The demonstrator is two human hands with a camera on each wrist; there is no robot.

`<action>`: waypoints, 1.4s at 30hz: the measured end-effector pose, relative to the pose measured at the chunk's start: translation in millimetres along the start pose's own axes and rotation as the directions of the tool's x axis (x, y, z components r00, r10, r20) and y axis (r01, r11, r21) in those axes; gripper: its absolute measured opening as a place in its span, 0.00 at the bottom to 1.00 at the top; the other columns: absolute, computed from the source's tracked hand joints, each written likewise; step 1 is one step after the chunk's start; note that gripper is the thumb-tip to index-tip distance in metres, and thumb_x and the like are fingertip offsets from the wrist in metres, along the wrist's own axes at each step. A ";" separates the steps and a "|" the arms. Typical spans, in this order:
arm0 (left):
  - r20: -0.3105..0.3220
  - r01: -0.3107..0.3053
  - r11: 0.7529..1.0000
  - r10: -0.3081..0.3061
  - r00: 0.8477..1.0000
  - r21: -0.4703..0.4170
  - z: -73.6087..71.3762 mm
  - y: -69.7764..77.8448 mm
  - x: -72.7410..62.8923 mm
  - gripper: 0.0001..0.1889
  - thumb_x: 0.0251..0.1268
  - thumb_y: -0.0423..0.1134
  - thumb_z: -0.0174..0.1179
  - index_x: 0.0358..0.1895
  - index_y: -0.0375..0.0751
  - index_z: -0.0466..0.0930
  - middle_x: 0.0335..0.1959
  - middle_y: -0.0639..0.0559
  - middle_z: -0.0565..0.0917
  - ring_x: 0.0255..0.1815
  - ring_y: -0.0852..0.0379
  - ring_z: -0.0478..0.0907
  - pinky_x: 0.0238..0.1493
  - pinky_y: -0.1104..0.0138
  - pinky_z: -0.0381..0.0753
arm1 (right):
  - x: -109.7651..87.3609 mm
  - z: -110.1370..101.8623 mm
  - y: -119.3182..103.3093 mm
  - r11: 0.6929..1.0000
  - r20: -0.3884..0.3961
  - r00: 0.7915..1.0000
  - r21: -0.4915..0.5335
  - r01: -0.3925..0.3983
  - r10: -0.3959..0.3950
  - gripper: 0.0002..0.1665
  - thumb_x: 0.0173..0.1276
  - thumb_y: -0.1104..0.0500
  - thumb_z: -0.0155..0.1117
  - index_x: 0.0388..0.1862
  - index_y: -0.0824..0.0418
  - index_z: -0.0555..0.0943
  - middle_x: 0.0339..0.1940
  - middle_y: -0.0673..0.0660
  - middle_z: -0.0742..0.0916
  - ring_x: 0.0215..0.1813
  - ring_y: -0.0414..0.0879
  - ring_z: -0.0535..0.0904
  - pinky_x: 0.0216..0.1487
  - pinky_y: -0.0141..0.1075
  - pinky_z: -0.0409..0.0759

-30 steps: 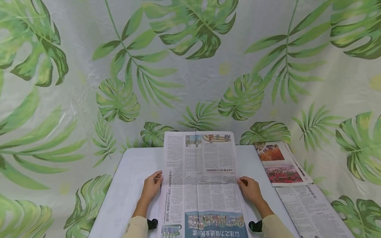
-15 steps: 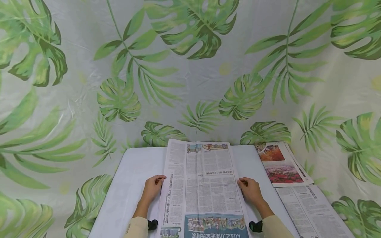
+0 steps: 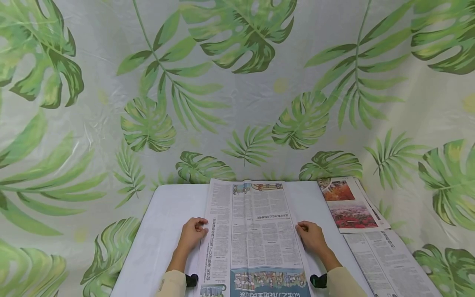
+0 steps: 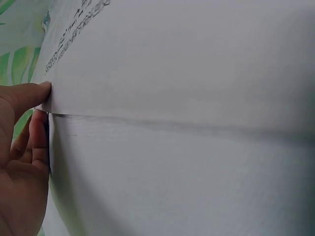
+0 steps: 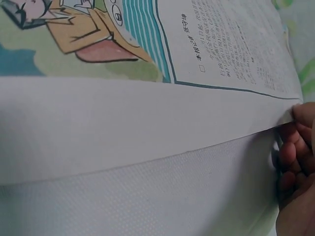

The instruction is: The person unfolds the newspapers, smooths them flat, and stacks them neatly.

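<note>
Leaf-print backdrop [image 3: 245,99], white bench [image 3: 170,206]. Newspaper [image 3: 265,243] spread, not yet released: left hand [image 3: 192,234], right hand [image 3: 311,236] pinching side edges.

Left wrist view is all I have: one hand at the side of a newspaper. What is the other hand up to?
Observer: The right hand pinches the opposite side edge of the newspaper, thumb on top and fingers underneath.
Visitor: I mostly see blank margin and a little lettering. Any pictures on it?
Observer: Yes, a teal illustrated panel is printed toward the person's end.
Visitor: And is this the only paper around?
Observer: No, a page with colour photos lies off to the person's right.
</note>
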State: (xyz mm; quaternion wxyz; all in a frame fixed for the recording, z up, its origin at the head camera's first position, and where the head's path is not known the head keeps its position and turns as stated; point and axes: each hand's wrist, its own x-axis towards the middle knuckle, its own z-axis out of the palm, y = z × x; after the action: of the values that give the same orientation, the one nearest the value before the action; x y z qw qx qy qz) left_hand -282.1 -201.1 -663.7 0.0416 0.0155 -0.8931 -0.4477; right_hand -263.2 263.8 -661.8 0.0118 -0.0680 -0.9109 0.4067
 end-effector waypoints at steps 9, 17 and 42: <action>-0.002 0.002 0.999 -0.002 1.000 0.038 3.9 -2.4 -1.2 0.13 0.59 0.32 0.73 0.48 0.42 0.86 0.39 0.51 0.78 0.38 0.58 0.72 0.38 0.70 0.72 | -3.3 -0.8 -3.0 0.999 -0.006 0.999 -0.040 0.033 -0.034 0.20 0.75 0.53 0.64 0.56 0.66 0.84 0.40 0.56 0.89 0.37 0.45 0.79 0.41 0.39 0.77; -0.016 -0.010 0.999 0.011 1.000 0.041 2.9 -0.6 -2.1 0.12 0.59 0.31 0.73 0.47 0.40 0.87 0.37 0.51 0.78 0.37 0.58 0.72 0.37 0.71 0.72 | -9.8 0.9 -6.7 0.997 -0.005 0.999 -0.063 0.041 -0.041 0.25 0.73 0.51 0.65 0.61 0.66 0.81 0.37 0.54 0.88 0.35 0.44 0.77 0.41 0.39 0.77; -0.038 -0.019 0.998 0.021 0.999 0.061 2.9 7.8 -16.6 0.16 0.58 0.39 0.76 0.47 0.40 0.85 0.37 0.48 0.79 0.35 0.58 0.70 0.37 0.69 0.70 | -56.0 2.8 -6.8 0.951 0.137 0.984 0.270 -0.151 0.118 0.37 0.73 0.55 0.66 0.73 0.74 0.68 0.55 0.70 0.88 0.45 0.49 0.88 0.41 0.33 0.81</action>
State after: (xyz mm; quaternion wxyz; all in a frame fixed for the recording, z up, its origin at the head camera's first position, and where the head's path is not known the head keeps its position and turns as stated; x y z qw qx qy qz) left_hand -265.8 -193.0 -660.1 0.0630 0.0166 -0.9053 -0.4197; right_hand -208.7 249.8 -656.7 -0.0607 -0.1034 -0.8367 0.5344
